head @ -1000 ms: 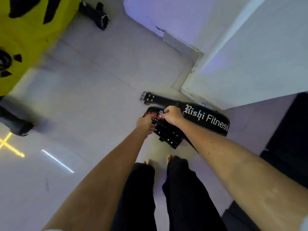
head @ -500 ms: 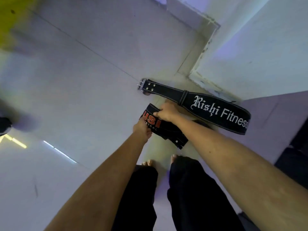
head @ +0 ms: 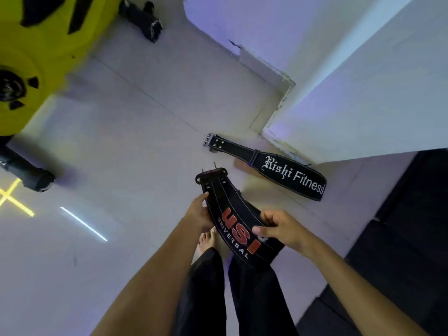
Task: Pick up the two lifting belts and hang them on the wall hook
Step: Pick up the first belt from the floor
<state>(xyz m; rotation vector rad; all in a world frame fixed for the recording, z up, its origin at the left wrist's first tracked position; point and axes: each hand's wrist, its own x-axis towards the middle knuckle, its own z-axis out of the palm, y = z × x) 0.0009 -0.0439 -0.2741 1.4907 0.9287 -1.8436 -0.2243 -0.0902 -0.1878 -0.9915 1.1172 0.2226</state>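
A black lifting belt with red "USI Universal" lettering point(head: 236, 229) is lifted off the floor in front of my legs. My left hand point(head: 200, 213) grips its left edge near the narrow holed end. My right hand point(head: 282, 230) pinches its right edge at the wide part. A second black belt marked "Rishi Fitness" point(head: 274, 167) lies flat on the pale floor beyond, its metal buckle pointing left, its wide end by the wall corner. No wall hook is in view.
A white wall corner point(head: 283, 112) rises at the right behind the floor belt. Yellow gym equipment point(head: 36, 57) with a black padded arm point(head: 29, 173) stands at the left. Dark floor mats point(head: 400, 238) cover the lower right. Another black item point(head: 143, 19) lies at the top.
Both hands have raised the USI belt from the floor, where it lay against the Rishi Fitness belt, and brought it nearer to me. The Rishi Fitness belt stays on the floor.
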